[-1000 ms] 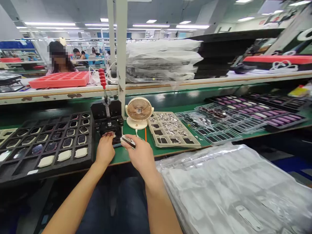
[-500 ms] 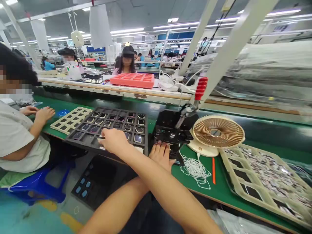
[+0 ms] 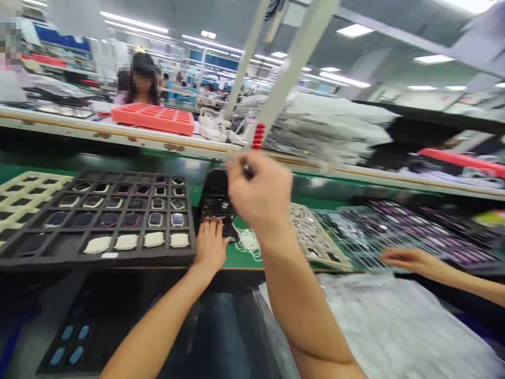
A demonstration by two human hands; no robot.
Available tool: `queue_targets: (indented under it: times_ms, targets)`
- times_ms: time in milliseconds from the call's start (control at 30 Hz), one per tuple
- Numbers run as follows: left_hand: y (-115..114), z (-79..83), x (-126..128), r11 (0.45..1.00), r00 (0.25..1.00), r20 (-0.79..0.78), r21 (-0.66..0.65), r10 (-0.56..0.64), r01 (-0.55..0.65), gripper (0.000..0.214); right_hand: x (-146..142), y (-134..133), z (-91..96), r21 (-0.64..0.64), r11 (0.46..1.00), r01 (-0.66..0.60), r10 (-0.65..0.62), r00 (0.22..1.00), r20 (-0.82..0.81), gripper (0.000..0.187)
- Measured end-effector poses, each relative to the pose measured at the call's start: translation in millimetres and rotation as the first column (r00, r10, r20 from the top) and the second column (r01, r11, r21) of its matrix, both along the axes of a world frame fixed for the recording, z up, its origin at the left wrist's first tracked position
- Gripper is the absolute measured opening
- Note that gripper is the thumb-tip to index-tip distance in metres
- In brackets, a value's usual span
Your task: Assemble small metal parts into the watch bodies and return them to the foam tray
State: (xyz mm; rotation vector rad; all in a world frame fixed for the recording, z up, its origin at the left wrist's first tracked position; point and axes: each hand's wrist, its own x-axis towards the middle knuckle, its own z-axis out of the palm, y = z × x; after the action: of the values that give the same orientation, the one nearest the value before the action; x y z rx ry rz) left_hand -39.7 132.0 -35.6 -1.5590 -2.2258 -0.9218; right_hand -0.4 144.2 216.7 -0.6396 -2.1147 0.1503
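My left hand (image 3: pixel 212 245) lies with fingers stretched at the front of a black hand press (image 3: pixel 215 197). Its fingertips touch the press base, and anything under them is hidden. Raised and blurred, my right hand (image 3: pixel 260 192) is curled closed in front of the press's red lever grip (image 3: pixel 258 137). A small dark thing shows within its fingers, too smeared to name. Left of the press, a dark grey compartment tray (image 3: pixel 195 231) holds watch-like cases with dark faces, and a front row with several cream pieces (image 3: pixel 153 239).
A cream tray (image 3: pixel 35 181) stands far left. White cord (image 3: pixel 248 242) and a tray of small parts (image 3: pixel 315 237) lie right of the press. Another person's hand (image 3: pixel 410 260) reaches in at right, above plastic sheeting (image 3: pixel 386 316). A red tray (image 3: pixel 153 117) sits on the shelf opposite.
My right hand has left the dark tray, where it held a thin tool, and risen rightward to the press lever. My left hand stays at the press. The view has swung right.
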Motion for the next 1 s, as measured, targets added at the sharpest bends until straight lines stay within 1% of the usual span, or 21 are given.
queue_targets:
  times_ms: [33,67,100,133,167,200,267,300,367,433,467,533,600,667,733,767,833,867,900,933,1000]
  targets:
    - [0,-1.2,-1,1.000,1.000,-0.001,0.007,-0.009,0.009,0.048,5,23,14.5,0.006,0.994,0.110,-0.109,0.991,-0.075,0.031]
    - [-1,-2.0,-1,1.000,1.000,-0.003,0.015,-0.017,0.017,0.049,6,46,26.3,-0.006,0.983,0.185,-0.184,0.976,-0.119,0.034]
    - [-2,-2.3,-1,0.999,1.000,-0.007,0.023,-0.023,0.023,0.049,4,69,35.2,-0.033,0.973,0.229,-0.231,0.965,-0.125,0.034]
    - [-4,-2.3,0,0.999,1.000,-0.014,0.030,-0.025,0.025,0.050,-2,89,41.3,-0.072,0.967,0.244,-0.250,0.963,-0.101,0.033]
    - [-7,-2.0,1,0.999,0.999,-0.022,0.037,-0.023,0.023,0.050,-9,106,44.9,-0.110,0.966,0.235,-0.244,0.967,-0.071,0.034]
    - [-10,-1.7,2,0.999,0.999,-0.030,0.044,-0.017,0.018,0.050,-17,119,46.4,-0.139,0.970,0.199,-0.207,0.978,-0.042,0.035]
    - [-17,-2.1,5,0.998,0.999,-0.046,0.058,-0.005,0.008,0.045,-29,135,44.4,-0.156,0.986,0.055,-0.060,0.998,-0.032,0.034]
    - [-21,-2.9,6,0.998,0.999,-0.054,0.063,-0.002,0.005,0.042,-31,137,41.3,-0.138,0.990,-0.038,0.032,0.998,-0.051,0.033]
    - [-28,-5.5,8,0.997,0.998,-0.070,0.072,0.007,-0.002,0.036,-27,129,30.8,-0.060,0.978,-0.202,0.193,0.973,-0.124,0.035]
    - [-32,-7.8,8,0.997,0.996,-0.089,0.073,0.006,0.001,0.035,-10,109,14.0,0.015,0.963,-0.267,0.263,0.936,-0.233,0.035]
    - [-34,-8.3,8,0.998,0.995,-0.100,0.070,-0.004,0.011,0.036,0,96,3.1,0.027,0.963,-0.267,0.263,0.921,-0.287,0.034]
    - [-36,-7.0,8,0.997,0.991,-0.124,0.058,-0.044,0.052,0.039,23,68,-22.2,-0.019,0.973,-0.229,0.207,0.907,-0.366,0.032]
    - [-39,-3.9,8,0.994,0.985,-0.145,0.055,-0.090,0.099,0.037,41,41,-48.8,-0.112,0.974,-0.199,0.147,0.920,-0.363,0.032]
    - [-41,-2.0,6,0.989,0.979,-0.159,0.065,-0.125,0.136,0.031,50,24,-71.5,-0.180,0.962,-0.206,0.146,0.943,-0.300,0.032]
    - [-39,-3.7,2,0.984,0.972,-0.183,0.064,-0.150,0.164,0.023,52,19,-86.3,-0.214,0.953,-0.215,0.163,0.958,-0.237,0.034]
    - [-38,-5.7,-1,0.986,0.962,-0.236,0.053,-0.139,0.155,0.021,53,20,-90.8,-0.225,0.952,-0.208,0.157,0.961,-0.227,0.036]
    - [-34,-10.0,-4,0.989,0.949,-0.293,0.058,-0.115,0.138,0.021,58,23,-97.3,-0.262,0.951,-0.162,0.095,0.963,-0.251,0.036]
    - [-34,-11.5,-5,0.988,0.946,-0.305,0.070,-0.108,0.136,0.020,63,23,-101.4,-0.310,0.943,-0.124,0.034,0.959,-0.282,0.035]
    - [-34,-12.2,-5,0.986,0.947,-0.301,0.087,-0.109,0.141,0.018,70,20,-107.5,-0.384,0.919,-0.091,-0.034,0.951,-0.306,0.033]
    - [-34,-12.2,-4,0.983,0.948,-0.296,0.103,-0.115,0.152,0.016,78,15,-116.2,-0.479,0.875,-0.067,-0.101,0.943,-0.317,0.030]
    - [-36,-10.8,-3,0.977,0.949,-0.290,0.137,-0.120,0.165,0.018,101,-3,-142.3,-0.670,0.741,-0.054,-0.178,0.945,-0.273,0.021]
